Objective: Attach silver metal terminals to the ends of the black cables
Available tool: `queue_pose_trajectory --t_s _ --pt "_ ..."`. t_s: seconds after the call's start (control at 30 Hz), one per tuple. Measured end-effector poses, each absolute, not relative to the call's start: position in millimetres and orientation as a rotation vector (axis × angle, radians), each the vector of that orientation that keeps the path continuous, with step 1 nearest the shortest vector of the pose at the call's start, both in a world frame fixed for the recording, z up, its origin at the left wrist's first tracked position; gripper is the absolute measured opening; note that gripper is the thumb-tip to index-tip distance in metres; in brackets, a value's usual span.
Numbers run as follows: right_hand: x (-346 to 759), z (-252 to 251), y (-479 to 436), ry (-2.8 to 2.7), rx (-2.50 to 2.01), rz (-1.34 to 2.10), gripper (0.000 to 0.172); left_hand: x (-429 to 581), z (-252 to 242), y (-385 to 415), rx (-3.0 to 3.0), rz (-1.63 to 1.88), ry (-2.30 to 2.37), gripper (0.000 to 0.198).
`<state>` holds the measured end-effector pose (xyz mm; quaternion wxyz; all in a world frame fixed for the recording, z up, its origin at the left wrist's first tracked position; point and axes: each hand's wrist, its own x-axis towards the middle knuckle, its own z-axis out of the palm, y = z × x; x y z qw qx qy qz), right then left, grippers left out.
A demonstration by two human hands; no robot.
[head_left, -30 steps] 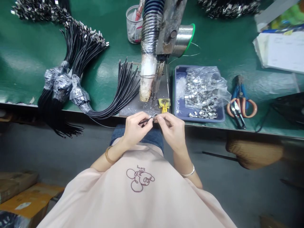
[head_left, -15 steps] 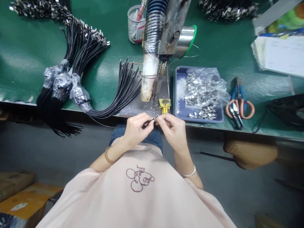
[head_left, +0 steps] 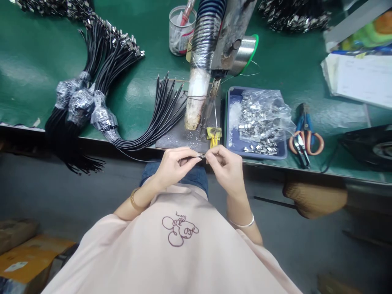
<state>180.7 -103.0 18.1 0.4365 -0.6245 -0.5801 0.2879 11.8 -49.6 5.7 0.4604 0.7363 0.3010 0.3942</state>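
The hands meet at the middle of the frame, over the near edge of the surface [head_left: 137, 98], with a tiny metal clip [head_left: 202, 156] between their fingertips. The left hand [head_left: 176, 165] has thumb and forefinger pinched together on a black wire [head_left: 134, 158], the other fingers curled behind. The right hand [head_left: 226, 169] is closed the same way, its fingertips appearing to nip the clip from the right, though the contact is mostly covered. So the clip lies just right of the left fingertips and just left of the right ones, neither hand clearly nearer. The wire's long axis runs across the frame, from the loose bundle [head_left: 147, 136] at centre left into the left hand; the clip is too small to tell which way it points. Straight above the clip in the frame, apart from it, hang the metal rods [head_left: 210, 106] beside the white nozzle [head_left: 197, 87]. The yellow piece [head_left: 214, 139] sits just above the right fingertips, and the tray [head_left: 228, 134] of loose clips lies right of centre.
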Motion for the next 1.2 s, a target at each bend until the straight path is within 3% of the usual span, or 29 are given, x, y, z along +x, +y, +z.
queue_pose_trajectory --t_s 0.13,0.27,0.47,0.57,1.2 --pt "181 19 -101 -1.351 -1.539 0.933 0.037 11 5 -51 1.851 1.001 0.726 0.017" --pt "177 17 -106 -1.241 -1.609 0.567 0.018 14 6 -47 1.505 0.852 0.766 0.022" --pt "175 11 -113 -1.478 -1.580 0.015 0.006 16 8 -36 1.240 0.787 0.728 0.039" --pt "174 7 -109 -1.704 -1.476 -0.112 0.009 17 8 -33 1.199 0.800 0.714 0.041" --pt "169 -1 -86 -1.643 -1.360 -0.078 0.017 28 -2 -19 1.200 0.945 0.797 0.023"
